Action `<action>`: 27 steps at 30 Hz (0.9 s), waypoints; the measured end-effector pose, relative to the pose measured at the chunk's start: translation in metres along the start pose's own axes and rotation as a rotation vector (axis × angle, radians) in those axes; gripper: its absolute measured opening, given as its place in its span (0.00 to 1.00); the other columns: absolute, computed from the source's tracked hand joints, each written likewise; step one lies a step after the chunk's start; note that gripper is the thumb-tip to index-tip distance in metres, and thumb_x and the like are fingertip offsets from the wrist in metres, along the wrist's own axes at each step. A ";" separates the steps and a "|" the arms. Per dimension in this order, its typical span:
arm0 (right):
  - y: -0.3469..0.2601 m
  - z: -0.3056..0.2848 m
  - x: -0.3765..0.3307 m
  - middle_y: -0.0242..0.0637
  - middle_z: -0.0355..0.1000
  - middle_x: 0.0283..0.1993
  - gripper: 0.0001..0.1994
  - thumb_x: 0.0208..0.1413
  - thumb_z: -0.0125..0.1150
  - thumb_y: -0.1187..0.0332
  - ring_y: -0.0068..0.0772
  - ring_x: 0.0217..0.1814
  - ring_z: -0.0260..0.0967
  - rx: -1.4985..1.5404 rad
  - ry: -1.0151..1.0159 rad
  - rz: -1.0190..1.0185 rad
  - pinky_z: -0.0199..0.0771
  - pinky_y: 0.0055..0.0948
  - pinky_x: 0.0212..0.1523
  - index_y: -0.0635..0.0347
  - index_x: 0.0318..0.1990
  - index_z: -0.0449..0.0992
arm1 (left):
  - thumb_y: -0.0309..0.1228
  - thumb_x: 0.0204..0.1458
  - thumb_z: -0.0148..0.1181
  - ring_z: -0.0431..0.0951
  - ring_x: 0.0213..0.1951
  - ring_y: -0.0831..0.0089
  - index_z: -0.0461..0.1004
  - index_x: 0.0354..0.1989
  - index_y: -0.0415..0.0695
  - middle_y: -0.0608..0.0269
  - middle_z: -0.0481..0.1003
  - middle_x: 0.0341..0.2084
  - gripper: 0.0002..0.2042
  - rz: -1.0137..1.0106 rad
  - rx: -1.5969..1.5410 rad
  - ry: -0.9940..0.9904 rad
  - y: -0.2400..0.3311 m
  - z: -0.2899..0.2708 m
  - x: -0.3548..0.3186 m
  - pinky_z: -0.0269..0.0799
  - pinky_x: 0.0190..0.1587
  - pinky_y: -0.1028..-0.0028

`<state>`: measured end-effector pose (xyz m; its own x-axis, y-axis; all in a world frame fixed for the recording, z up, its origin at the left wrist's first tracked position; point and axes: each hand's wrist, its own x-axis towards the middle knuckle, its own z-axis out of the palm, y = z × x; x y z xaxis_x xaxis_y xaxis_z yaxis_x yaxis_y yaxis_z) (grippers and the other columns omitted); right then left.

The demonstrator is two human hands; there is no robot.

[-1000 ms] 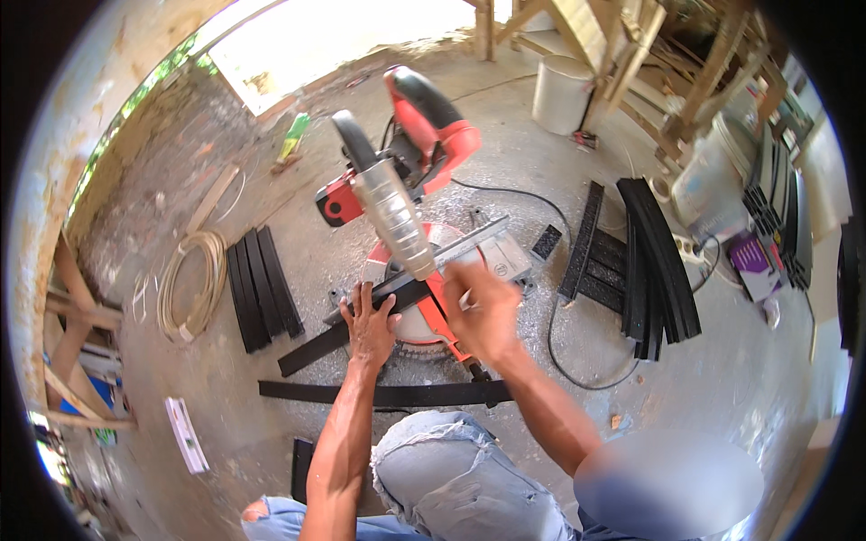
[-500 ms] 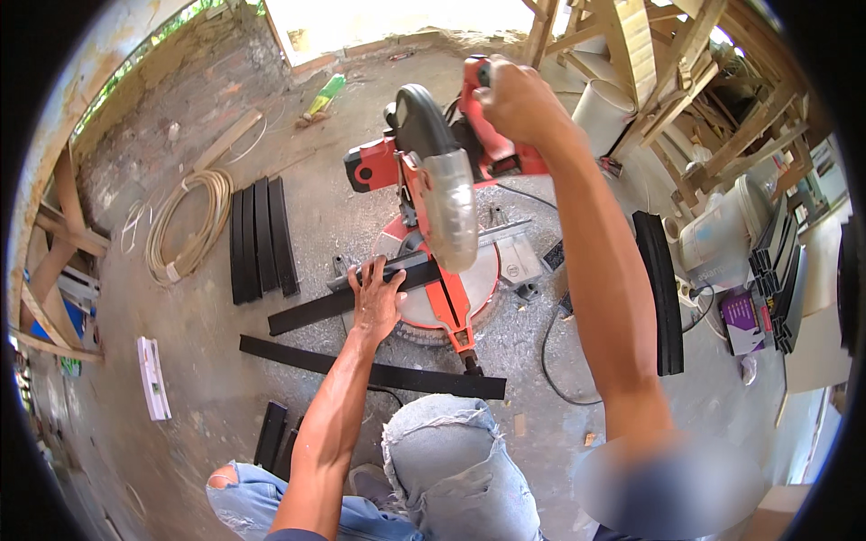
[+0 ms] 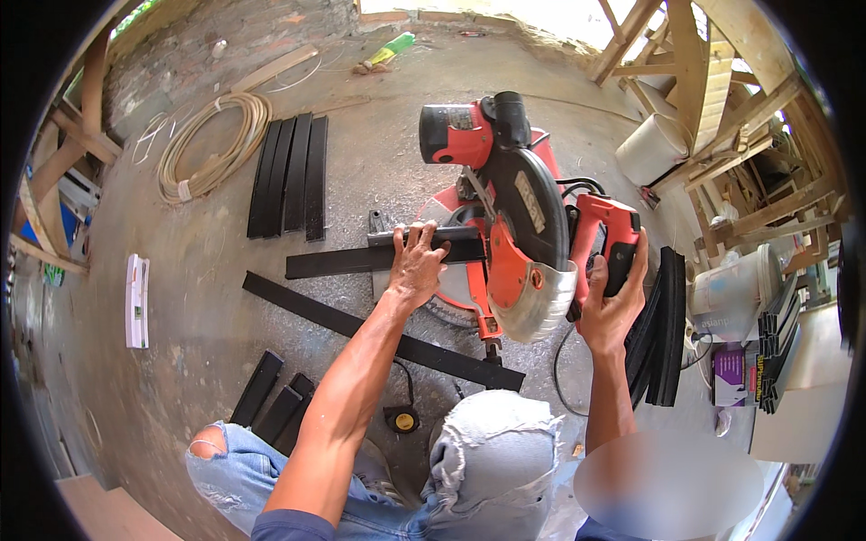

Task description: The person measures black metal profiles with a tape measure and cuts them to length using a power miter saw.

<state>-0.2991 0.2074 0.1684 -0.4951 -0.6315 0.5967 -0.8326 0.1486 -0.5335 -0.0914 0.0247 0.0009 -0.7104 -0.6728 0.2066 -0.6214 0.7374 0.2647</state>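
Observation:
A red and black miter saw [image 3: 528, 203] stands on the floor in front of me, its head tilted down over the round base. My right hand [image 3: 612, 311] is closed around the saw's red handle [image 3: 591, 230]. Flat across the base lies a black strip [image 3: 338, 261], its right end running under the saw head. My left hand [image 3: 419, 268] grips this strip against the metal fence, fingers bent over the top, left of the blade guard [image 3: 537, 302]. The guard and head hide the blade's contact with the strip. A longer black strip [image 3: 379, 338] lies slantwise nearer to me.
Several black strips [image 3: 290, 176] lie at the left beside a coiled hose [image 3: 216, 149]. Short black pieces [image 3: 257, 388] and a tape measure [image 3: 402, 419] are near my legs. More black strips [image 3: 666, 329], a white bucket [image 3: 735, 288] and a purple box [image 3: 729, 377] stand to the right.
My right hand has brought the saw's handle and head down toward the base. My left hand stays on the strip. The whole view has shifted, and the tape measure now shows.

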 end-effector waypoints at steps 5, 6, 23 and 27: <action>0.000 0.004 0.001 0.61 0.72 0.58 0.30 0.66 0.60 0.65 0.58 0.52 0.77 -0.059 0.057 -0.047 0.77 0.43 0.49 0.66 0.72 0.59 | 0.39 0.54 0.66 0.54 0.70 0.57 0.81 0.56 0.50 0.53 0.61 0.66 0.20 -0.001 0.034 -0.044 -0.002 -0.001 -0.002 0.41 0.70 0.42; 0.002 0.003 0.002 0.60 0.72 0.58 0.31 0.66 0.60 0.64 0.57 0.51 0.77 -0.059 0.058 -0.046 0.77 0.43 0.49 0.66 0.71 0.59 | 0.39 0.54 0.66 0.54 0.70 0.57 0.81 0.56 0.50 0.53 0.61 0.66 0.20 -0.003 0.027 -0.044 -0.001 0.000 -0.002 0.41 0.70 0.42; -0.002 0.002 0.012 0.57 0.75 0.53 0.30 0.66 0.59 0.65 0.51 0.45 0.78 -0.052 0.033 0.006 0.77 0.41 0.43 0.66 0.71 0.60 | 0.38 0.53 0.68 0.54 0.69 0.56 0.80 0.58 0.49 0.53 0.62 0.65 0.22 0.074 0.064 0.046 -0.006 0.008 -0.004 0.42 0.70 0.44; -0.002 0.003 0.012 0.57 0.75 0.52 0.29 0.65 0.59 0.66 0.51 0.45 0.78 -0.072 0.052 -0.013 0.77 0.41 0.43 0.66 0.71 0.59 | 0.39 0.53 0.67 0.54 0.69 0.57 0.80 0.58 0.49 0.53 0.62 0.65 0.22 0.080 0.054 0.054 -0.008 0.010 -0.004 0.42 0.70 0.43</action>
<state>-0.3021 0.1975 0.1747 -0.4945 -0.5936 0.6349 -0.8540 0.1957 -0.4821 -0.0870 0.0220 -0.0111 -0.7405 -0.6127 0.2761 -0.5813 0.7901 0.1945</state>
